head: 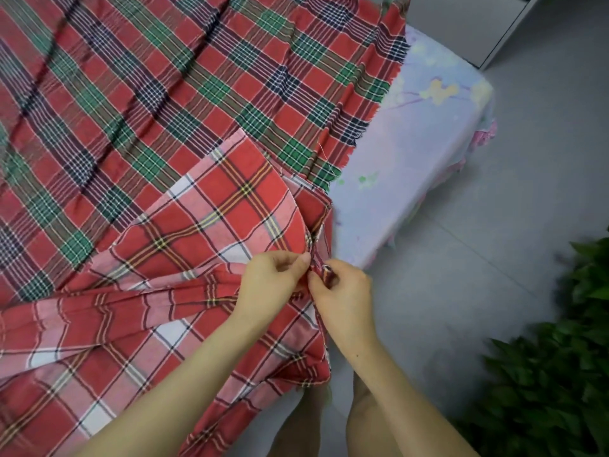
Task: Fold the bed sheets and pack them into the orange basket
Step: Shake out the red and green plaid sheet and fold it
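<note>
A red, white and yellow plaid sheet lies rumpled over the near part of the bed, partly doubled over itself. My left hand and my right hand meet at its right edge, each pinching a bunched bit of that fabric close to the other. Under and beyond it a larger red, green and navy plaid sheet is spread across the bed up to the top of the view. No orange basket is in view.
The bed has a pale lilac floral cover showing at its right corner. Grey floor runs along the right side. A leafy green plant stands at the lower right. A white cabinet is at the top right.
</note>
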`<state>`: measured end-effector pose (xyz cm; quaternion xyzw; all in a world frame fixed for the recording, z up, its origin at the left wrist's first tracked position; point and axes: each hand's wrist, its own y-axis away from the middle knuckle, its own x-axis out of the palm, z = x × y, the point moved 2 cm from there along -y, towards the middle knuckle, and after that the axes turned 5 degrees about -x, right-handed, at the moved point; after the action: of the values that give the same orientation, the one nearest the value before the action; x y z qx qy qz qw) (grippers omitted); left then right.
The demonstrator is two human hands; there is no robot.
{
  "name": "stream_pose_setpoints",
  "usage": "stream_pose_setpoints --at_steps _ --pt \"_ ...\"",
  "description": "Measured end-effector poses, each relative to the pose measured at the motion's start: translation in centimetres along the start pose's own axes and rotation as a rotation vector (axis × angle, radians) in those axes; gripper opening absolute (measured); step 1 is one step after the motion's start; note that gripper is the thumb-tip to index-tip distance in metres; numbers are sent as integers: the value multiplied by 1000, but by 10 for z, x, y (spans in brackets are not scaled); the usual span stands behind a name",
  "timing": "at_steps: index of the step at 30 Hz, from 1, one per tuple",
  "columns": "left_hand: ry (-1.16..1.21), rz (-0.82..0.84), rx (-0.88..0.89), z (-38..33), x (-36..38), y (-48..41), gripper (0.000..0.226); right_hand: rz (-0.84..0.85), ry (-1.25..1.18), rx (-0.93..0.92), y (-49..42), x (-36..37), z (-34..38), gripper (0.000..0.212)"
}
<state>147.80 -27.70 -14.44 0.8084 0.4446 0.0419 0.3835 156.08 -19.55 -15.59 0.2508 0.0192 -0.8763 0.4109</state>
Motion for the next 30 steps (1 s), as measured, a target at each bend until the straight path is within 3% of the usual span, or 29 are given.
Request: stream_pose_setpoints --at_steps 4,7,10,13,17,22,26,28,30 --pt "109 43 -91 0 -8 0 23 105 -40 15 1 2 6 41" --pt "135 125 -119 -1 -18 1 14 152 -166 93 0 1 4 22" --pt "-11 77 -60 -8 -30 6 10 -47 -52 68 -2 -10 2 26" --pt "-383 -90 99 -24 -43 16 7 -186 138 54 -6 -18 10 25" --pt "-566 -150 247 -41 -51 37 7 28 16 56 -2 1 44 23" --pt "-480 -295 320 -49 -67 55 17 190 64 -80 4 9 91 43" --pt "-301 -282 225 -59 -88 69 37 417 79 -165 13 6 125 15" --pt "-174 -234 157 -63 -105 75 50 490 -11 -186 19 5 140 41" --pt "-125 -215 134 -67 -121 79 42 505 -155 -138 22 6 152 50"
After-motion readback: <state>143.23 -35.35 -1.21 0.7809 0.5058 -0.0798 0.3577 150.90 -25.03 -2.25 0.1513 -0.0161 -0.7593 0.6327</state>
